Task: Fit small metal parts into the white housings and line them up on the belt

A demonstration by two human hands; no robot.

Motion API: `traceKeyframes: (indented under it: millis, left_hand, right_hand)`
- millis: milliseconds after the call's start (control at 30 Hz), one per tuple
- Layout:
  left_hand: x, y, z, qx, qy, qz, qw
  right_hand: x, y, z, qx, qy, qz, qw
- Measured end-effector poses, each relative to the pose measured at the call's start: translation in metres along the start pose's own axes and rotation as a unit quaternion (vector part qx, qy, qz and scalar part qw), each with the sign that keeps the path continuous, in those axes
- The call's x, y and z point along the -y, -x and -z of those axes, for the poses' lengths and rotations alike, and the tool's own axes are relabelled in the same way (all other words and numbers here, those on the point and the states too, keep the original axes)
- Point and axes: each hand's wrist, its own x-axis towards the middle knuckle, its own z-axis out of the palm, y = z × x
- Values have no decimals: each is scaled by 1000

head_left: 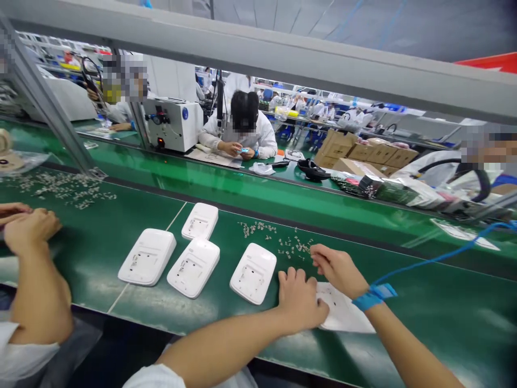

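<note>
My left hand (pixel 301 299) rests on the left edge of a white plastic housing (pixel 343 312), fingers bent and a little apart, thumb on its face. My right hand (pixel 337 269), with a blue strap at the wrist, is raised over the housing's far edge. Its thumb and index finger are pinched at the border of a scatter of tiny metal parts (pixel 288 248); whatever is between them is too small to make out. Left of my hands lies another white housing (pixel 253 274), face up with a recessed compartment.
Three more white housings, one at the centre left (pixel 194 268), lie on the green bench (pixel 97 258). A neighbour's hands (pixel 34 229) are at far left near more small parts (pixel 76 188). A blue cord (pixel 440 256) runs right from my wrist.
</note>
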Motion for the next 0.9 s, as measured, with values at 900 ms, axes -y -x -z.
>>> traceKeyframes:
  millis: [900]
  left_hand:
    - [2, 0, 1, -57, 57, 22, 996]
  right_hand:
    - [1, 84, 1, -36, 117, 42, 992]
